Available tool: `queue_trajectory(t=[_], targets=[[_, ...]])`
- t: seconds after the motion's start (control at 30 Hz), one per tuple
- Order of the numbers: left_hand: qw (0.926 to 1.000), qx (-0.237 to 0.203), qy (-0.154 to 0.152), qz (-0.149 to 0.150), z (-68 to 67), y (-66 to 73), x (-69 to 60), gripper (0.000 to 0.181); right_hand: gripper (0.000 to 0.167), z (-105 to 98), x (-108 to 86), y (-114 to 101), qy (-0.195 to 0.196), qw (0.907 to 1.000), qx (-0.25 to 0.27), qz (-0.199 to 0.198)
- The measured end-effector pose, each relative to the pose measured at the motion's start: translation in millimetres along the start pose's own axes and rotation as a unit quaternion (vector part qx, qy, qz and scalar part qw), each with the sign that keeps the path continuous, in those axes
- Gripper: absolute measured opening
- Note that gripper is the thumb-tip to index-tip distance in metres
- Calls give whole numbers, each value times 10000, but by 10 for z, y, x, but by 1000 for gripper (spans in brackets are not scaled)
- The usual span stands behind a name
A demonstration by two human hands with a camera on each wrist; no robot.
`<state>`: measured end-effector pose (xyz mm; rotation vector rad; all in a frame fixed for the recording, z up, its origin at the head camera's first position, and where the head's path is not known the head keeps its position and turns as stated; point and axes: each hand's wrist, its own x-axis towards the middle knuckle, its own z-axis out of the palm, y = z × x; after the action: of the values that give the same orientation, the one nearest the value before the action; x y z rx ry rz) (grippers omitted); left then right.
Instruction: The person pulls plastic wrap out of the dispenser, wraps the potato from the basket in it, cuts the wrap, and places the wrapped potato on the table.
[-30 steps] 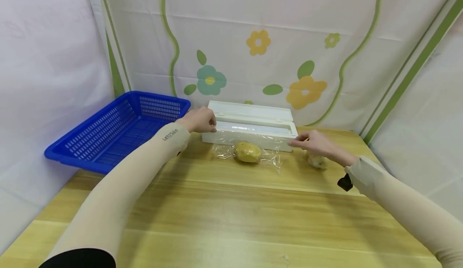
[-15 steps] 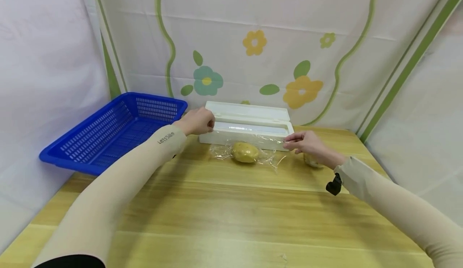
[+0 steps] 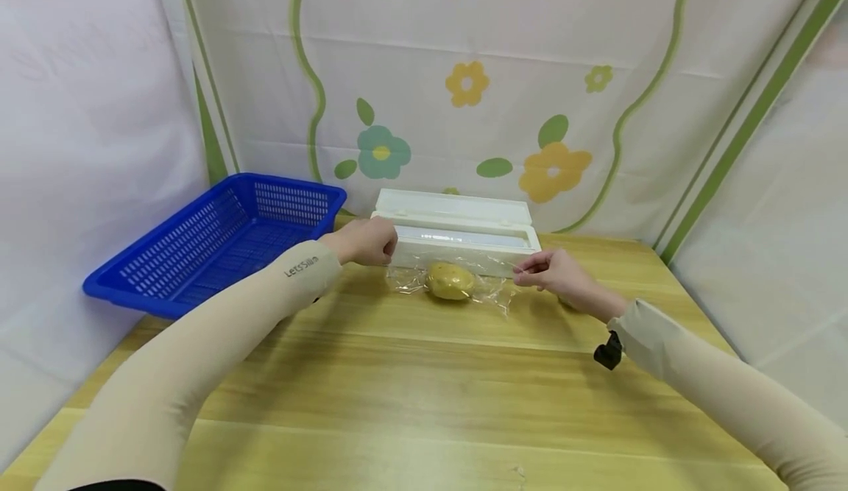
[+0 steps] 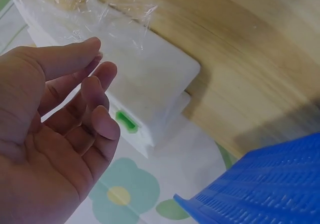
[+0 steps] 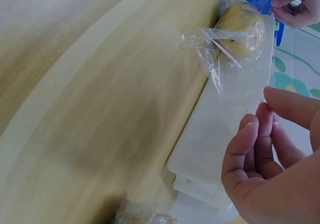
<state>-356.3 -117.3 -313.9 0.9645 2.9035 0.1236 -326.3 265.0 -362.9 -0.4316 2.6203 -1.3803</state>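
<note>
A yellow potato (image 3: 450, 280) lies under clear cling film (image 3: 492, 292) on the wooden table, right in front of a long white cling film box (image 3: 456, 205) whose lid stands raised. At the box's left end my left hand (image 3: 363, 241) pinches the film's edge between thumb and forefinger, the other fingers loosely curled. Beyond the potato's right side, my right hand (image 3: 555, 276) pinches the other end of the film at thumb and fingertips. The film spans between both hands, loose and crumpled at the potato's ends. In the right wrist view the potato (image 5: 242, 27) shows through it.
A blue plastic basket (image 3: 165, 305) stands at the left beside the box. Another film-wrapped item (image 5: 137, 213) lies on the table, mostly hidden behind my right hand in the head view. A floral cloth wall (image 3: 424, 108) rises behind the box.
My right hand has moved slightly left and down toward the potato, and my left hand slightly lower. The potato and box stay in place; the head view shifts a little.
</note>
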Motion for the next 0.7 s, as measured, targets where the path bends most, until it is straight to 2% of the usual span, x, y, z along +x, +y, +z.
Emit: queue_trajectory(t=[0.3,0.5,0.63,0.7], targets=[[9997,161,156,109,63,-27,-101,21,21,73,-39,-12,383,9979,-243,-452],[9995,227,152,128,93,36,-111,6,28,158,-38,-68,231,9974,-67,-679],[9993,37,49,356,115,125,-76,24,39,236,-54,-120,259,9950,-298,-918],[9988,-17,-2,484,132,171,-60,28,44,285,-65,-145,286,9902,-600,-1231]])
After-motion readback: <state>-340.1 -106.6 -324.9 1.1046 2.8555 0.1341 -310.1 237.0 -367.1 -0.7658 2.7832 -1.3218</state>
